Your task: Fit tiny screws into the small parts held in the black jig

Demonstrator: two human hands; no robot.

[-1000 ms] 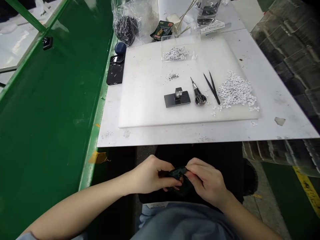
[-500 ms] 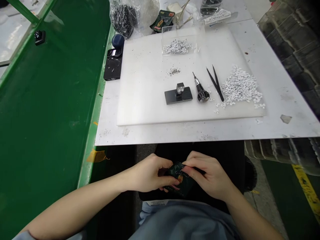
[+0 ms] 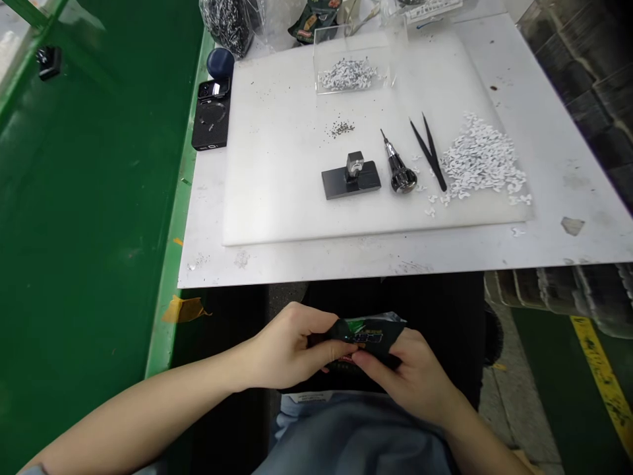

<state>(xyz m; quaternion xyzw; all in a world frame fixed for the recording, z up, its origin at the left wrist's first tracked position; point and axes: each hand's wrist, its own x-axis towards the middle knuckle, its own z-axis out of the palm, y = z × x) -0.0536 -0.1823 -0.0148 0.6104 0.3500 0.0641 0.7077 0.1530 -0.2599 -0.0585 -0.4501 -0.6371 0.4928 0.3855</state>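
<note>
Below the table's front edge, over my lap, both hands hold a small dark green snack packet [image 3: 373,332] with printed lettering. My left hand [image 3: 297,346] pinches its left side, thumb lying across the front. On the lower right part, my right hand [image 3: 413,373] is closed, its thumb tip close to the left thumb and its fingers partly behind the packet. The packet's top edge looks silvery and stands up. Whether anything is inside cannot be seen.
A white foam board [image 3: 277,185] on the table [image 3: 316,264] bears a dark metal fixture [image 3: 351,179], a screwdriver [image 3: 398,165], black tweezers [image 3: 429,155], a heap of small white parts [image 3: 482,161] and a clear box [image 3: 353,72]. A phone [image 3: 211,122] lies left; another green packet [image 3: 314,21] is behind.
My right hand has shifted from the packet's top corner to its lower right, and the packet's upper part now shows spread open. The view has tilted slightly, moving the table things up.
</note>
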